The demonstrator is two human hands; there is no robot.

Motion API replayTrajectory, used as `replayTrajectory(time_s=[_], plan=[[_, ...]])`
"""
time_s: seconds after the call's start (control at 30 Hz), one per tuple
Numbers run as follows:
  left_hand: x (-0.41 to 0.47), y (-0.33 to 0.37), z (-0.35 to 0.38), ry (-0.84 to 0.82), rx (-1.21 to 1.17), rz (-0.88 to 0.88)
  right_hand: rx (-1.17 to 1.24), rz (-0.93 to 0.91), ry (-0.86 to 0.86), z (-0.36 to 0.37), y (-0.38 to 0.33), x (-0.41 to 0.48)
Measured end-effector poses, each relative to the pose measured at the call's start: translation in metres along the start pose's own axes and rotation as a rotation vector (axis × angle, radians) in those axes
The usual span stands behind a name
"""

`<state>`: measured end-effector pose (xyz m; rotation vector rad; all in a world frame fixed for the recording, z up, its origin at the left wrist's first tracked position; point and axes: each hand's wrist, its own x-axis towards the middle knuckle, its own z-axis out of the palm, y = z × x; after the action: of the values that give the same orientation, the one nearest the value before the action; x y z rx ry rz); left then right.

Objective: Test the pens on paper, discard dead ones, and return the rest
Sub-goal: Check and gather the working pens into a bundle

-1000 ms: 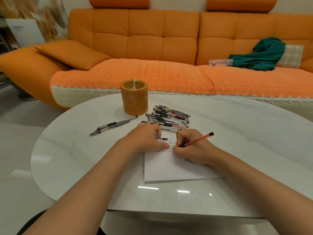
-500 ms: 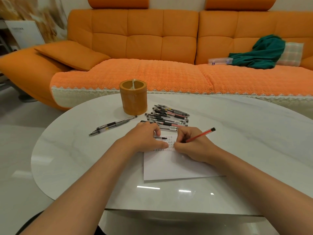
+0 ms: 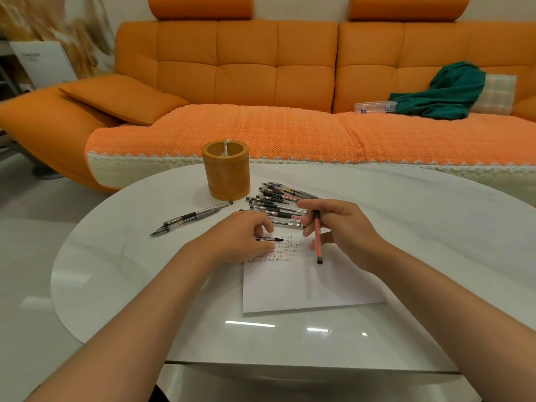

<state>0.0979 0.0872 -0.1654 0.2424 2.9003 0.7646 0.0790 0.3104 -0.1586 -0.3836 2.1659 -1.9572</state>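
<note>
Right hand (image 3: 345, 227) grips a red pen (image 3: 318, 240) between thumb and curled fingers, raised above the paper (image 3: 307, 285), with the pen's dark end pointing down toward the person. Left hand (image 3: 242, 237) rests on the paper's top left corner, fingers curled, and a small pen cap (image 3: 269, 239) pokes out from between them. The paper lies flat on the white surface (image 3: 145, 271) and has rows of small red and dark test marks on its upper part.

A pile of pens (image 3: 278, 203) lies on the surface just beyond the paper, behind both hands and right of the pen holder (image 3: 226, 172). Two more pens (image 3: 191, 219) lie side by side on the left, apart from the pile.

The pen holder is an orange cylinder standing upright. Only a thin pale strip shows inside at the rim, and I cannot tell what it is.

Orange sofa (image 3: 261, 82) behind the surface, with a clear plastic box (image 3: 374, 107) on its seat, contents too small to tell. A green cloth (image 3: 446, 91) is bunched just right of the box, against a checked pillow (image 3: 497, 94)
</note>
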Motion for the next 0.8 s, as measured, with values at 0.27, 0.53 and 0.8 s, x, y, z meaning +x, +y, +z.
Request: replayTrajectory(time_s=[0.27, 0.53, 0.8], plan=[[-0.005, -0.001, -0.002, 0.116, -0.012, 0.029, -0.192, -0.021, -0.049, -0.002, -0.011, 0.004], [-0.005, 0.002, -0.004, 0.202, 0.018, 0.053, -0.971, -0.2, 0.031, 0.009, -0.002, 0.002], [-0.007, 0.006, -0.005, 0.194, 0.02, 0.061, -1.052, -0.277, -0.007, 0.012, 0.002, 0.003]])
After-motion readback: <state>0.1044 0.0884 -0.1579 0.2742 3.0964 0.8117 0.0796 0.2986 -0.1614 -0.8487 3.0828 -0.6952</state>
